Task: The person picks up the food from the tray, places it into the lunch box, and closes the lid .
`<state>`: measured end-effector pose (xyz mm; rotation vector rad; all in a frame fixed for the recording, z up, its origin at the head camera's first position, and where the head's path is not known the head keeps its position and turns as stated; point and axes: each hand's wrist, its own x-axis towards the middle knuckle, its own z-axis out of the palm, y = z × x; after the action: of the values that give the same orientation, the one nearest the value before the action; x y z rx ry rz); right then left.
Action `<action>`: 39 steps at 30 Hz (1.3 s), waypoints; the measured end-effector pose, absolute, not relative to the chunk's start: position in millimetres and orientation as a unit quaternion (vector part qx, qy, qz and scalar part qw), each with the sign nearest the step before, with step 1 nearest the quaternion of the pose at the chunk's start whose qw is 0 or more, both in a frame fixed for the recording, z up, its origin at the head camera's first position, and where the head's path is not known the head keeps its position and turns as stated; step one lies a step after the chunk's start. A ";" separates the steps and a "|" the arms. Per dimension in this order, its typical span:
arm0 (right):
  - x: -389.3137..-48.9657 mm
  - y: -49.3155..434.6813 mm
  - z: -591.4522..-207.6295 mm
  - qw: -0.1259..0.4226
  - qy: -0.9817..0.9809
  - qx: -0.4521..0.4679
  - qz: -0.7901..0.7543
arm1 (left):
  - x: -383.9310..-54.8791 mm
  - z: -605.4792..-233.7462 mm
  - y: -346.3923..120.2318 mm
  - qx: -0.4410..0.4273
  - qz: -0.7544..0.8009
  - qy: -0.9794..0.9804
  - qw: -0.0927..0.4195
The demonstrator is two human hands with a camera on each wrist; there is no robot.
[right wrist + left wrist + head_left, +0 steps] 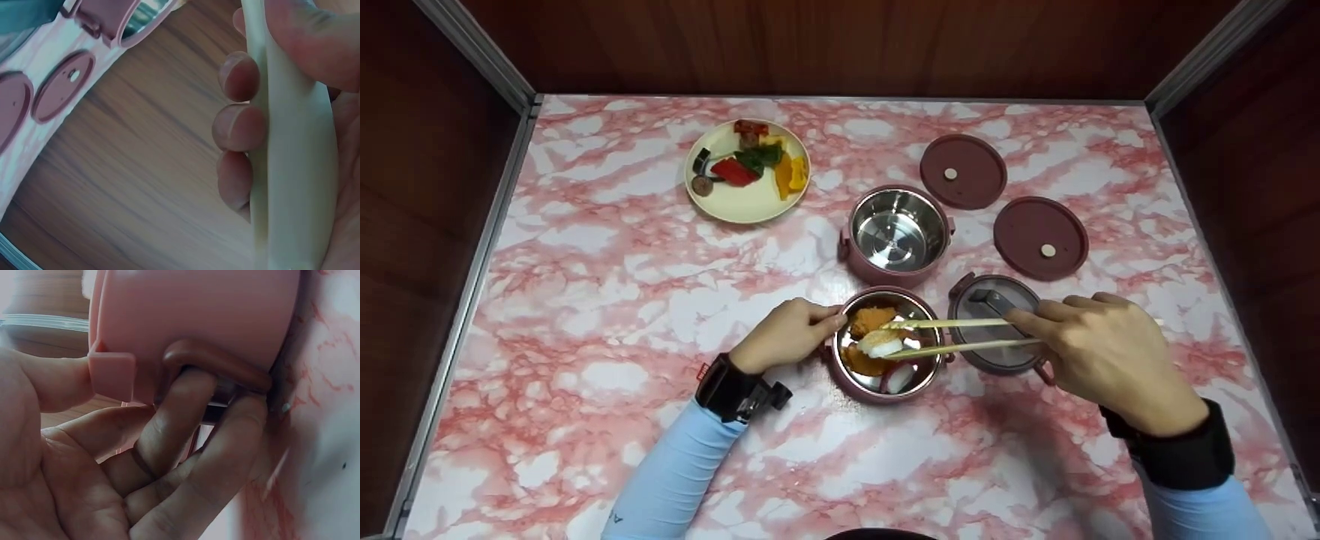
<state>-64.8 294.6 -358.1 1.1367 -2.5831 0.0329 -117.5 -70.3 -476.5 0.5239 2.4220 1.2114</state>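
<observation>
My left hand (787, 334) steadies a pink lunch pot (877, 394) with a steel inside. In the left wrist view its fingers (180, 405) hook through the pot's side handle (219, 365), with the thumb near the rim clip (112, 376). My right hand (1110, 352) grips pale tongs (960, 323), whose two long arms reach over the pot. At their tips is a white and golden piece of food (883, 343). Orange-brown food (872, 319) and a whitish piece with a dark red edge (898, 378) lie inside the pot.
Behind stands a second pink pot (859, 262), bare steel inside. Two dark red lids (964, 191) lie to its right. A clear-topped lid (997, 360) with a handle is partly under my right hand. A cream plate (739, 210) of colourful peppers and meat sits back left.
</observation>
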 end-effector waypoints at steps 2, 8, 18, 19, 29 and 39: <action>-66.5 293.8 -356.9 0.155 -0.903 0.400 0.009 | -118.2 -476.1 -69.9 0.188 0.431 0.862 0.189; -68.1 290.8 -359.0 0.168 -0.899 0.404 -0.009 | -117.4 -475.1 -69.5 0.183 0.433 0.861 0.192; -66.2 284.7 -360.9 0.190 -0.893 0.408 -0.025 | -116.1 -475.3 -68.2 0.178 0.434 0.860 0.200; -65.3 284.8 -360.0 0.191 -0.892 0.408 -0.023 | -116.0 -475.5 -68.3 0.178 0.434 0.860 0.200; -59.7 284.7 -355.1 0.198 -0.897 0.393 -0.031 | -116.0 -475.0 -69.7 0.179 0.435 0.860 0.196; -66.9 280.6 -371.8 0.237 -0.894 0.380 -0.025 | -115.8 -475.4 -69.7 0.174 0.437 0.859 0.201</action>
<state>-66.9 280.6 -371.8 1.0405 -2.4500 -0.0686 -115.8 -69.7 -475.4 0.4865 2.4003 1.2208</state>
